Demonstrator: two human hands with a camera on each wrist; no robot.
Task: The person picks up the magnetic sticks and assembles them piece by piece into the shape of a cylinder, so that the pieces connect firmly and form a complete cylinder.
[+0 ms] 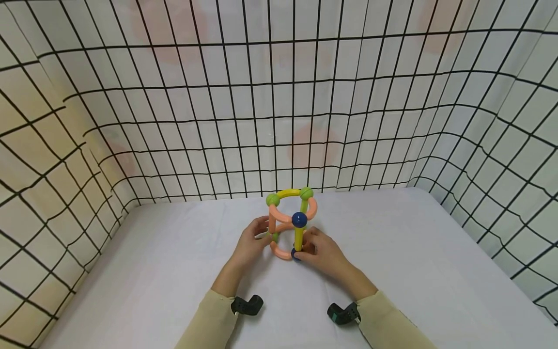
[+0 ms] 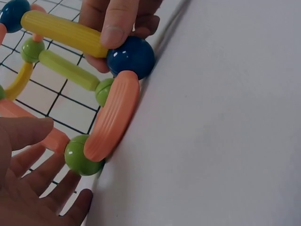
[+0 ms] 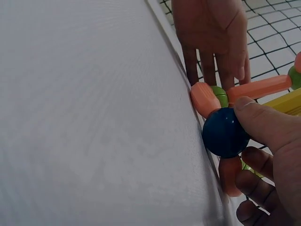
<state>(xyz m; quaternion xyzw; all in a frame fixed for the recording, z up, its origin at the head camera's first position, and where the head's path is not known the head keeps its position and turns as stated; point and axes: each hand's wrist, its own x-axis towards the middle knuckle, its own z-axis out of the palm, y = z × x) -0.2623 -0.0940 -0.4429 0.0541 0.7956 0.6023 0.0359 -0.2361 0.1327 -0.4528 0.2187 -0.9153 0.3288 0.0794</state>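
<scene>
A frame built of toy rods and balls [image 1: 283, 219] stands upright on the white table, with curved orange rods, a yellow upright [image 1: 299, 237] and a lime upright. Green balls [image 1: 272, 199] and dark blue balls [image 1: 299, 219] join its corners. My right hand [image 1: 324, 252] pinches the near right corner, its thumb at the lower blue ball [image 2: 131, 57] and the foot of the yellow rod, fingers bent behind. On the other side, my left hand [image 1: 250, 242] has its fingers extended around the orange upright [image 3: 261, 87], close to the lower green ball [image 2: 83, 154].
White cloth covers the table [image 1: 392, 242] around the frame. Behind and along both sides rises a pale wall with a black grid [image 1: 279, 97]. Dark wrist-worn devices [image 1: 247, 305] sit at both sleeve cuffs.
</scene>
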